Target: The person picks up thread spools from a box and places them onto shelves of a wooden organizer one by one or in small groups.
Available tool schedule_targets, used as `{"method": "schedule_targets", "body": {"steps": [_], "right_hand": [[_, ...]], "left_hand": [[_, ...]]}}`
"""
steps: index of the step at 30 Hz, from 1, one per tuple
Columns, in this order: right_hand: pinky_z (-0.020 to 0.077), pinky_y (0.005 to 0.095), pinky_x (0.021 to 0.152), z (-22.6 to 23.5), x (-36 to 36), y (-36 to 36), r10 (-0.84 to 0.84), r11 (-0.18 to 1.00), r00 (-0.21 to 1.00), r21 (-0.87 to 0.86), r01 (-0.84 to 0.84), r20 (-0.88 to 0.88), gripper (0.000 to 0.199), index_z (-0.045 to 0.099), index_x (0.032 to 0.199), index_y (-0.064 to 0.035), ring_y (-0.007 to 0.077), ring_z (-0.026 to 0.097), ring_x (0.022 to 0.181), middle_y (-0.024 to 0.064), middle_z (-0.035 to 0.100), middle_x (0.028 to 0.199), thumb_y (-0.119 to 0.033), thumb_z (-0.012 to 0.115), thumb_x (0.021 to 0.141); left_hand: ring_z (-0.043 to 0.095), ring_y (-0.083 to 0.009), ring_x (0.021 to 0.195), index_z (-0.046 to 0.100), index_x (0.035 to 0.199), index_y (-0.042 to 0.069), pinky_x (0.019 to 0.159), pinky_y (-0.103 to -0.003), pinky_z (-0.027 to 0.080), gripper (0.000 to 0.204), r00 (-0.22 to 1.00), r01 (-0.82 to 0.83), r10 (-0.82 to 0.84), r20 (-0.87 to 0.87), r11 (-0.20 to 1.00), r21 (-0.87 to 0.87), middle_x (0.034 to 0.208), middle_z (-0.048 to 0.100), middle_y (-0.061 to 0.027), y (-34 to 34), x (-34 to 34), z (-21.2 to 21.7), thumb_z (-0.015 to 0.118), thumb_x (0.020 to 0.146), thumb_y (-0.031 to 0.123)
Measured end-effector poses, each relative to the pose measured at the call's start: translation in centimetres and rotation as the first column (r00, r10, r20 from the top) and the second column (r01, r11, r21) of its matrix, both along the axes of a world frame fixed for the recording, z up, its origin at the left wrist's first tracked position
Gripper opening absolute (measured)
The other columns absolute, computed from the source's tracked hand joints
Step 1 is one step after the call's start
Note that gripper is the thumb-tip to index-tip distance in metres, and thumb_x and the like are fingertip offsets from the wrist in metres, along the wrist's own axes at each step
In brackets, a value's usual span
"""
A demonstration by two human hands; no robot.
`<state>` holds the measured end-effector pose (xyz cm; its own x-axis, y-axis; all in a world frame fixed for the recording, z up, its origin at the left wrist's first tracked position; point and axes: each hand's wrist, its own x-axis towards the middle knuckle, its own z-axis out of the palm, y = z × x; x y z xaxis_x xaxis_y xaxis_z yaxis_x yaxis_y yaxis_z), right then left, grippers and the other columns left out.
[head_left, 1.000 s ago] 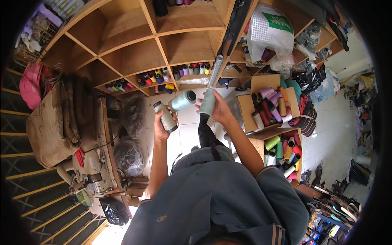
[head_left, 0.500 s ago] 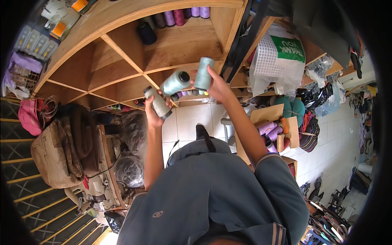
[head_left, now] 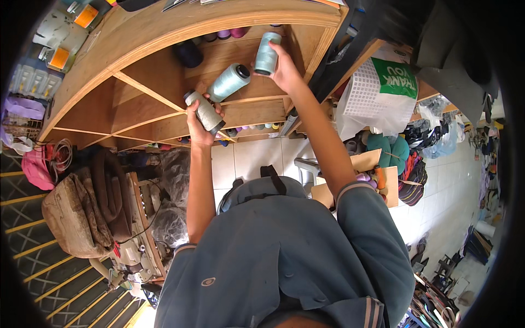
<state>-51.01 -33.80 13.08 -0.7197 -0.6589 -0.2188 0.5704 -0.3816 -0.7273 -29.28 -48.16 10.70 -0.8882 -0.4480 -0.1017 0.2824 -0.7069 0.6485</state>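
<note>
My left hand [head_left: 199, 127] is wrapped round a grey spool of thread [head_left: 205, 113], tilted, with dark ends. A light blue thread spool [head_left: 229, 83] with a black end slants up from the same hand, its lower end against the fingers. My right hand [head_left: 285, 70] grips another light blue thread spool [head_left: 267, 53], nearly upright, between thumb and fingers. Both hands are in front of the wooden shelf's upper compartments, the right one higher. Inside the compartment behind them stands a dark navy thread spool [head_left: 189, 53], with purple and maroon spools [head_left: 238, 33] farther back.
The wooden shelf [head_left: 147, 87] has a curved front edge and thin dividers. A white plastic bag [head_left: 377, 93] hangs to the right. Below it, an open cardboard box [head_left: 391, 186] holds spools. Brown fabric [head_left: 76, 210] lies over a machine at left.
Both hands have risen and moved closer to the shelf, carrying the spools. The right hand's spool is now in front of the upper compartment. The view has shifted slightly.
</note>
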Motion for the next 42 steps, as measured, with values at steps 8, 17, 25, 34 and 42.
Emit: {"method": "schedule_targets", "body": {"steps": [8, 17, 25, 34, 42], "right_hand": [[0.042, 0.0338, 0.094, -2.2, -7.8, -5.7, -0.426, 0.877, 0.818, 0.046, 0.478, -0.386, 0.044, 0.05, 0.121, -0.0034, 0.0196, 0.055, 0.109, 0.0067, 0.057, 0.119, -0.024, 0.063, 0.085], [0.0334, 0.0326, 0.104, -0.4, -9.9, -8.4, -0.095, 0.751, 0.584, 0.327, 0.573, -0.806, 0.057, 0.043, 0.136, -0.0046, 0.0191, 0.041, 0.127, 0.0102, 0.046, 0.136, -0.03, 0.062, 0.089], [0.0347, 0.0316, 0.102, -0.8, -10.2, -9.5, -0.012, 0.717, 0.536, 0.366, 0.593, -0.844, 0.059, 0.045, 0.134, -0.004, 0.0197, 0.043, 0.124, 0.0107, 0.049, 0.133, -0.035, 0.063, 0.088], [0.0362, 0.0305, 0.099, -0.1, -7.1, -7.8, 0.205, 0.626, 0.516, 0.517, 0.584, -0.832, 0.061, 0.048, 0.132, -0.0033, 0.0204, 0.046, 0.12, 0.0112, 0.052, 0.128, -0.04, 0.064, 0.086], [0.0404, 0.0279, 0.091, 3.7, 1.0, -1.4, 0.855, 0.502, 0.312, 0.813, -0.296, -0.414, 0.068, 0.051, 0.127, 0.001, 0.0183, 0.055, 0.104, 0.0102, 0.06, 0.11, -0.047, 0.066, 0.081]], "left_hand": [[0.049, -0.0211, 0.067, 0.052, 0.101, 0.006, 0.061, -0.033, 0.044, 0.04, 0.999, 0.037, -0.037, 0.003, 0.999, -0.03, 0.077, 0.047, -0.0087, -0.4, -0.6, 0.3, 0.06, 0.081, 0.04], [0.053, -0.0215, 0.062, 0.054, 0.102, 0.004, 0.057, -0.033, 0.046, 0.041, 0.999, 0.027, -0.028, 0.019, 0.999, 0.023, 0.07, 0.052, -0.0117, -1.0, -0.2, -0.2, 0.061, 0.08, 0.038], [0.055, -0.0217, 0.06, 0.052, 0.105, 0.006, 0.057, -0.033, 0.048, 0.041, 0.995, 0.089, -0.088, 0.043, 0.995, -0.037, 0.067, 0.054, -0.0134, -1.4, 0.1, -0.4, 0.059, 0.081, 0.039], [0.055, -0.0217, 0.059, 0.053, 0.105, 0.005, 0.057, -0.032, 0.046, 0.04, 0.99, 0.124, -0.118, 0.076, 0.989, -0.08, 0.066, 0.055, -0.0134, -2.2, -0.1, 0.2, 0.057, 0.082, 0.037], [0.058, -0.0176, 0.059, 0.055, 0.106, 0.001, 0.057, -0.029, 0.047, 0.042, 0.952, 0.296, -0.2, 0.233, 0.799, -0.524, 0.066, 0.057, -0.0102, -3.8, -3.5, 5.7, 0.059, 0.079, 0.033]]}}
